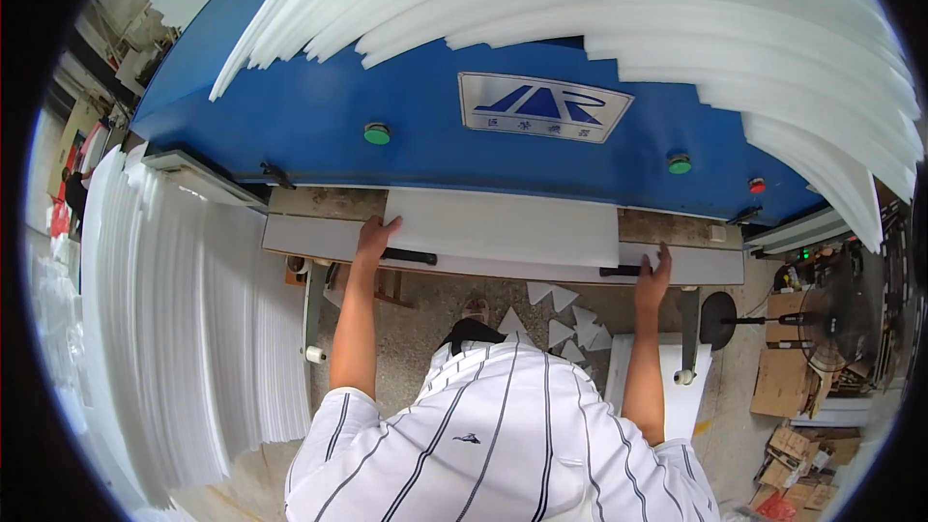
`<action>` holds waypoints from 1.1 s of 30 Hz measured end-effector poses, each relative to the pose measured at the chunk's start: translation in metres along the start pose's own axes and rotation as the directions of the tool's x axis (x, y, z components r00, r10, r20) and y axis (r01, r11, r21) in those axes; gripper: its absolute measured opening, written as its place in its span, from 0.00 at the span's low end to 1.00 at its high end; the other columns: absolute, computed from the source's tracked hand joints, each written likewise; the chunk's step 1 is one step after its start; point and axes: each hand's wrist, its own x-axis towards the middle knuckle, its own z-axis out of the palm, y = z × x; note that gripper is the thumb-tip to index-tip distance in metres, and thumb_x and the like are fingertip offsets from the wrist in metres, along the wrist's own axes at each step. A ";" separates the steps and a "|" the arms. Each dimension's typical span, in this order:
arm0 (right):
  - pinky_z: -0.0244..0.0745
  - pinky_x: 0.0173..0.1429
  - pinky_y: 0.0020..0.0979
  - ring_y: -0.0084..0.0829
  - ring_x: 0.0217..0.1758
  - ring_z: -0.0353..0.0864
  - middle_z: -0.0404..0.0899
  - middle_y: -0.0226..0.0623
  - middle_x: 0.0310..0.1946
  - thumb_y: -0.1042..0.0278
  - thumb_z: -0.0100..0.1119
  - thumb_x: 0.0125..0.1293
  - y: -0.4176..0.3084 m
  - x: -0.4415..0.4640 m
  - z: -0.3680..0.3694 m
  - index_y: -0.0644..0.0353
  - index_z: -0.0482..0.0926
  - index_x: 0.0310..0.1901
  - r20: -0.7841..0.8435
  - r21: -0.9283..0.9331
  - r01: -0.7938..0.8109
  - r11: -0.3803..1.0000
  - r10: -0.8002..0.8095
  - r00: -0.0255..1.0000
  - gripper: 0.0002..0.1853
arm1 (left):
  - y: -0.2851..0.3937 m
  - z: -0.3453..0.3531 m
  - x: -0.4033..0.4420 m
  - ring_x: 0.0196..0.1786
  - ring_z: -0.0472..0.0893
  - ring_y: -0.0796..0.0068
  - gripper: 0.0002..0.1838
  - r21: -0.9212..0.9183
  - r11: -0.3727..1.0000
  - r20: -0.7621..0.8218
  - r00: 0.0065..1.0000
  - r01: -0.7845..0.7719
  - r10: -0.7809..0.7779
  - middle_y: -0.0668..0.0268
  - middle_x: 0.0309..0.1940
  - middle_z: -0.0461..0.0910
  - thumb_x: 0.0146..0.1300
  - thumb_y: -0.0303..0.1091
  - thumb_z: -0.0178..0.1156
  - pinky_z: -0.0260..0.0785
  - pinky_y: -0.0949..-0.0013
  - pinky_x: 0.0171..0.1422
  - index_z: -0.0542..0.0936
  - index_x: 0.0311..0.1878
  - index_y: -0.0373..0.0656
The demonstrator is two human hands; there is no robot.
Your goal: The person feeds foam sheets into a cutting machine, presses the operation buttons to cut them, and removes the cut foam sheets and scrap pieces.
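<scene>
Apart, left hand (374,238) at edge of white sheet (503,229) — right hand (654,283), clear.

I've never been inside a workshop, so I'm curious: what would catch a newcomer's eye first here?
Probably the wide blue machine across the upper middle, with a white rectangular sign on its front. Next, the layered white sheets sweeping across the top, and the tall white stack at the left. Then the person's left hand and right hand, at either side of a flat white rectangular sheet below the sign.
</scene>
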 end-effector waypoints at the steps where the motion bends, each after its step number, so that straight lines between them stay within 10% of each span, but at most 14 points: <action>1: 0.69 0.68 0.40 0.47 0.66 0.74 0.73 0.54 0.65 0.72 0.59 0.70 -0.008 -0.001 0.016 0.69 0.71 0.66 0.055 0.057 -0.012 0.998 0.009 0.998 0.24 | -0.011 -0.001 0.011 0.53 0.80 0.58 0.36 -0.083 0.997 0.048 0.999 0.002 0.002 0.53 0.46 0.83 0.60 0.54 0.70 0.69 0.59 0.57 0.77 0.56 0.28; 14: 0.72 0.61 0.34 0.37 0.59 0.79 0.81 0.44 0.56 0.72 0.61 0.67 -0.008 0.021 0.073 0.69 0.74 0.63 0.516 0.241 -0.395 0.887 0.227 0.826 0.23 | -0.015 -0.004 0.015 0.61 0.77 0.61 0.41 -0.593 0.802 0.290 0.948 0.072 0.129 0.58 0.56 0.80 0.45 0.30 0.79 0.63 0.62 0.70 0.74 0.66 0.35; 21: 0.55 0.77 0.32 0.35 0.74 0.66 0.68 0.42 0.71 0.73 0.58 0.67 -0.016 0.048 0.084 0.68 0.63 0.73 0.468 0.622 -0.268 0.736 -0.075 0.880 0.33 | 0.004 -0.005 0.026 0.60 0.78 0.65 0.37 -0.733 0.675 0.360 0.892 0.089 0.273 0.61 0.58 0.79 0.56 0.37 0.74 0.67 0.64 0.67 0.72 0.67 0.35; 26: 0.61 0.73 0.33 0.35 0.70 0.70 0.72 0.38 0.69 0.69 0.59 0.68 -0.001 0.067 0.102 0.63 0.65 0.72 0.568 0.688 -0.495 0.530 0.031 0.823 0.31 | -0.015 0.020 0.081 0.56 0.81 0.66 0.31 -0.885 0.453 0.286 0.890 0.104 0.356 0.60 0.57 0.79 0.61 0.33 0.69 0.77 0.62 0.57 0.72 0.66 0.36; 33: 0.69 0.66 0.33 0.32 0.63 0.75 0.76 0.37 0.63 0.69 0.58 0.68 0.076 0.093 0.139 0.63 0.70 0.68 0.620 0.720 -0.572 0.393 0.008 0.785 0.27 | -0.022 0.034 0.128 0.54 0.82 0.64 0.26 -0.822 0.498 0.395 0.906 0.276 0.151 0.61 0.51 0.82 0.60 0.31 0.65 0.78 0.61 0.55 0.76 0.62 0.39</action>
